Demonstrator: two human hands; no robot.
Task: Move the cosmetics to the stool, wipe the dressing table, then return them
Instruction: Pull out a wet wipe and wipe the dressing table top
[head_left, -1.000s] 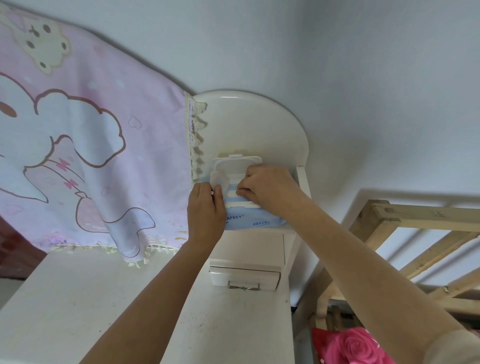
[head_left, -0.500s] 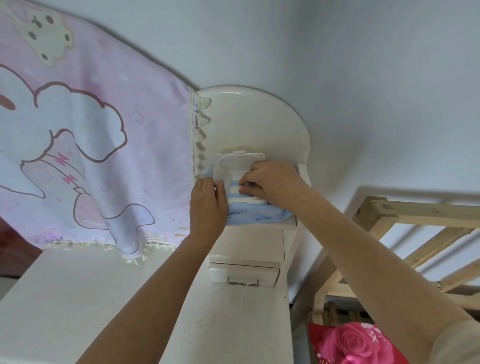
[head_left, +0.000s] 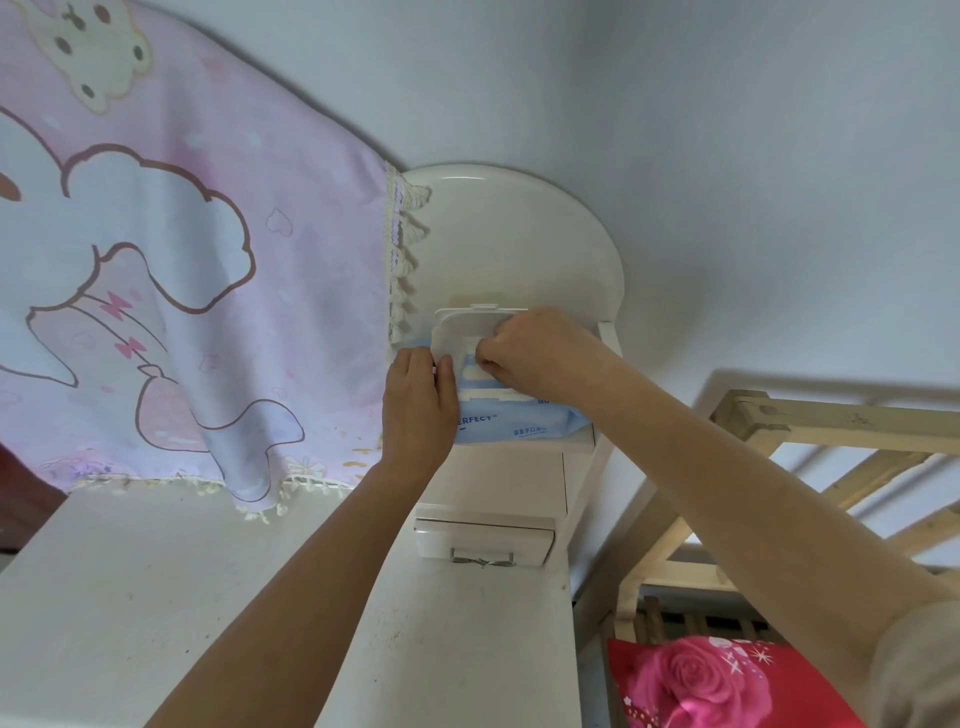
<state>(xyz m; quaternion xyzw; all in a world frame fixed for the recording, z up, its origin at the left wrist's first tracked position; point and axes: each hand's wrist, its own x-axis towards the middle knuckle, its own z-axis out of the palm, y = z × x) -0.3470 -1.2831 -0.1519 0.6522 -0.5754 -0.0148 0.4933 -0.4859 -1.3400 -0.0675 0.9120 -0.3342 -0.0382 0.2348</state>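
From here, the knuckles of my right hand (head_left: 530, 353) hide most of the opening; I can only make out a bit of white wipe (head_left: 475, 373) pinched in its curled fingers. My left hand (head_left: 415, 405) grips the left end of the 1 blue wipes pack (head_left: 519, 423), which sits on the upper shelf of the dressing table (head_left: 156, 597) with its 1 lid (head_left: 462, 325) flipped up. Below it is 1 drawer (head_left: 483, 540).

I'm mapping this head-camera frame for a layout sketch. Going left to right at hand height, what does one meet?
The pink cartoon cloth → left hand → right hand, pinching a wipe → wooden frame.
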